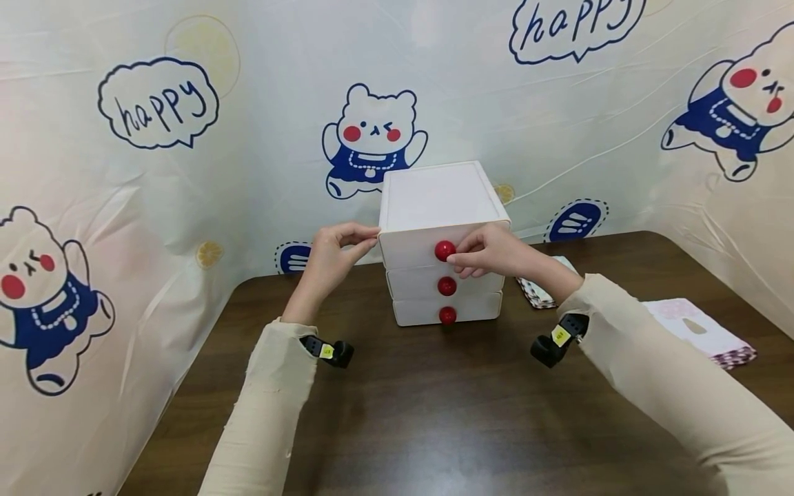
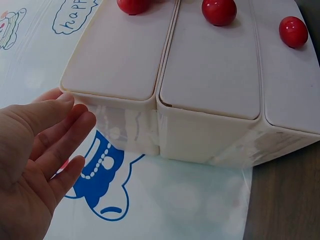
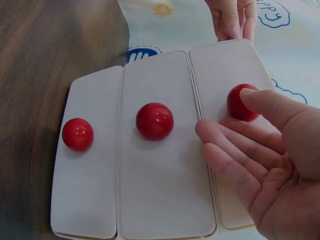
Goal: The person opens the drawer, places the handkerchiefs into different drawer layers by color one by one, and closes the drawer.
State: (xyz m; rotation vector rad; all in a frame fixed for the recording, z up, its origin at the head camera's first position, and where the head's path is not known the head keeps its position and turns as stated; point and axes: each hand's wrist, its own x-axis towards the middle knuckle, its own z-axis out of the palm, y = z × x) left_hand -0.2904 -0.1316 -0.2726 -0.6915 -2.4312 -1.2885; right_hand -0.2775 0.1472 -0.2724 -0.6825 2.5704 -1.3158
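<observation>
A white box of three stacked drawers (image 1: 440,196) stands at the back of the table, a round red knob on each drawer front. With thumb and index finger, my right hand (image 1: 493,253) pinches the top knob (image 1: 443,250); in the right wrist view the thumb lies over this knob (image 3: 242,102). At the upper left front corner, my left hand (image 1: 331,262) holds the box's edge between thumb and fingertips. The left wrist view has that thumb right at the corner, other fingers loosely bent beside it. All three drawers look closed.
Below are the middle knob (image 1: 446,286) and bottom knob (image 1: 447,315). Right of the box lie a folded checked cloth (image 1: 538,293) and a pale packet with a checked edge (image 1: 697,331) on the brown table (image 1: 422,413). A printed sheet (image 1: 279,172) hangs behind.
</observation>
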